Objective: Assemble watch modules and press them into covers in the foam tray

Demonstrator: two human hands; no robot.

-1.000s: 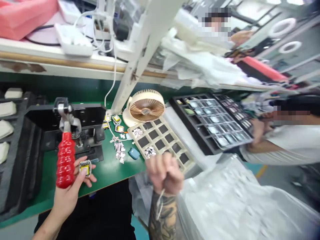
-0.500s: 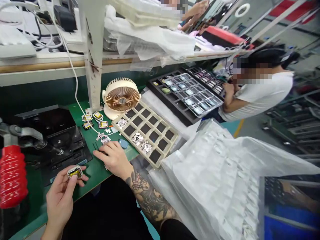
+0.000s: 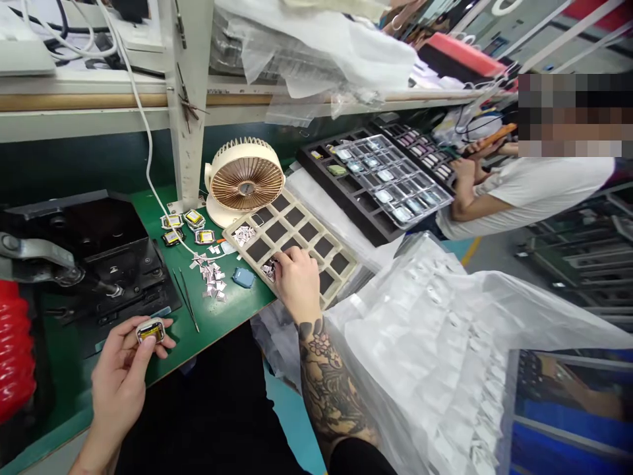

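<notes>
My left hand [image 3: 121,379] is closed around a small silver-rimmed square case [image 3: 150,331], thumb on its yellow inner part. Over the front-left part of a beige compartment tray [image 3: 341,296], my right hand [image 3: 298,280] has its fingers pinched at a compartment of small pale pieces [image 3: 268,269]; anything between the fingertips is too small to make out. Tweezers [image 3: 186,301] lie on the green mat, left of a scatter of small pinkish-white pieces [image 3: 212,277] and a blue block [image 3: 243,278]. Several similar cases with yellow parts [image 3: 204,236] sit behind the pieces.
A beige fan [image 3: 246,188] stands behind the tray, near a white post and a hanging cable. At left is a black fixture [image 3: 123,264] with a red handle [image 3: 14,356]. Plastic-covered goods [image 3: 410,349] lie right; a person in white [image 3: 524,198] works beyond black trays [image 3: 356,204].
My right hand has moved right, from the loose pieces on the mat to the tray, uncovering the tweezers. My left hand still holds the case. The view has shifted slightly, and the other person holds something orange.
</notes>
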